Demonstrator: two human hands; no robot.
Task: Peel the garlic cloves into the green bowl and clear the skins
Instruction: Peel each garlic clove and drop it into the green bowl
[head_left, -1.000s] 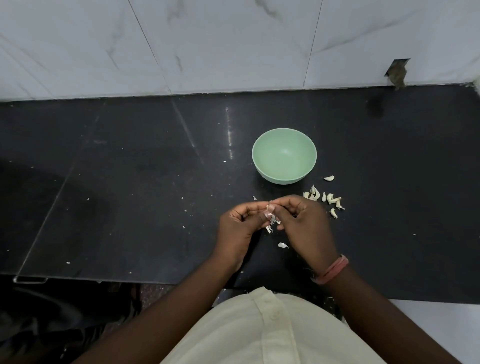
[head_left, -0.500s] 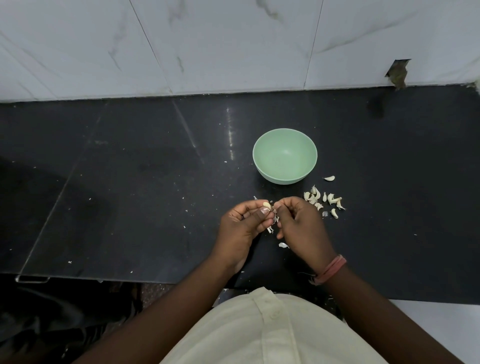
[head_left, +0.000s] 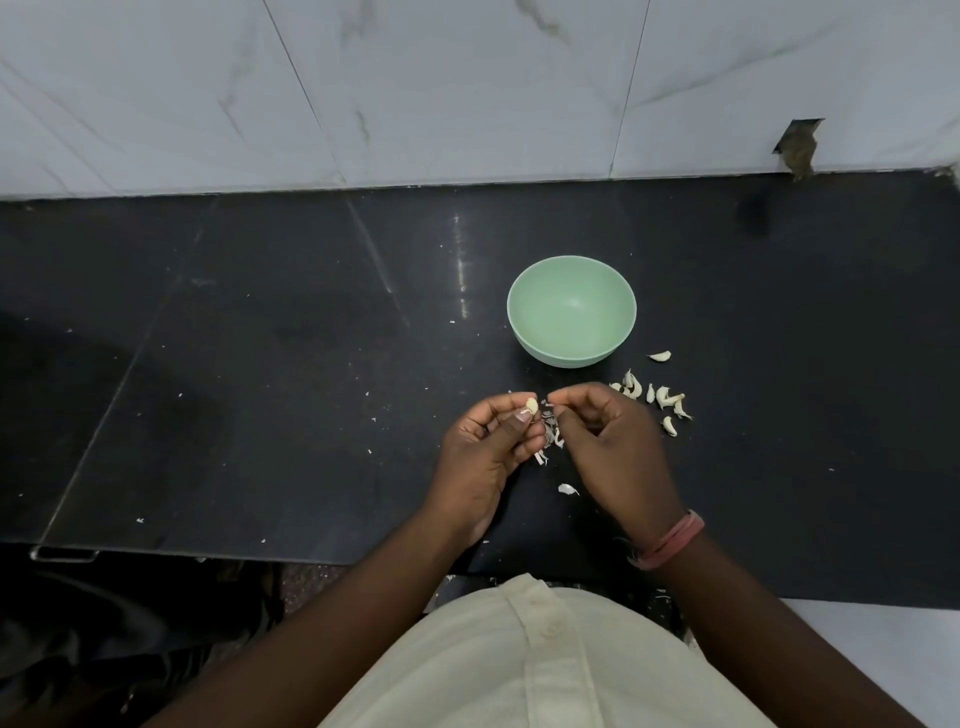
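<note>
Head view, frame centre: garlic clove (head_left: 531, 404) pinched by left hand (head_left: 485, 457); skin scrap apparently pinched by right hand (head_left: 613, 447), below the empty green bowl (head_left: 571, 310). Risk noted: the clove may be dropped among the loose skins (head_left: 550, 441) beneath, or skin carried into the bowl.
</note>
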